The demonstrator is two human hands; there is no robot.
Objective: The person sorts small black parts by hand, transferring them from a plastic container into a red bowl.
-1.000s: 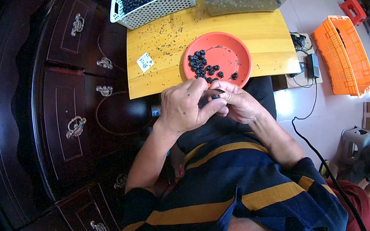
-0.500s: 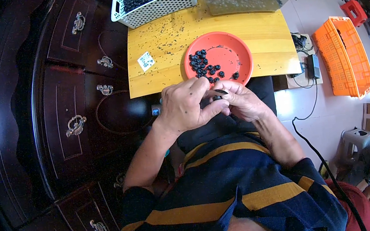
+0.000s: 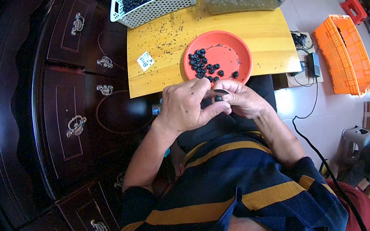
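In front of my body, just off the table's near edge, my two hands meet. My left hand (image 3: 184,105) is closed, and a thin blade (image 3: 220,92) with a dark pointed tip sticks out from its fingers toward the right. Pinched in the fingers of my right hand (image 3: 244,100) is a small black round part (image 3: 219,99), mostly hidden between both hands. Right beyond them, a red round plate (image 3: 243,54) rests on the table, its near rim partly covered by my fingers. Several small black ring-shaped parts (image 3: 198,62) lie in it, mostly on its left side.
The yellow wooden table (image 3: 273,43) carries black crumbs and a white patterned card (image 3: 145,61). At its far edge stand a white perforated basket (image 3: 162,10) and a clear bin (image 3: 245,2), both full of black parts. Dark drawers (image 3: 66,117) line the left; an orange crate (image 3: 348,61) stands right.
Both hands stay nearly in place, with only slight finger movement around the small black part. The plate and its contents look the same.
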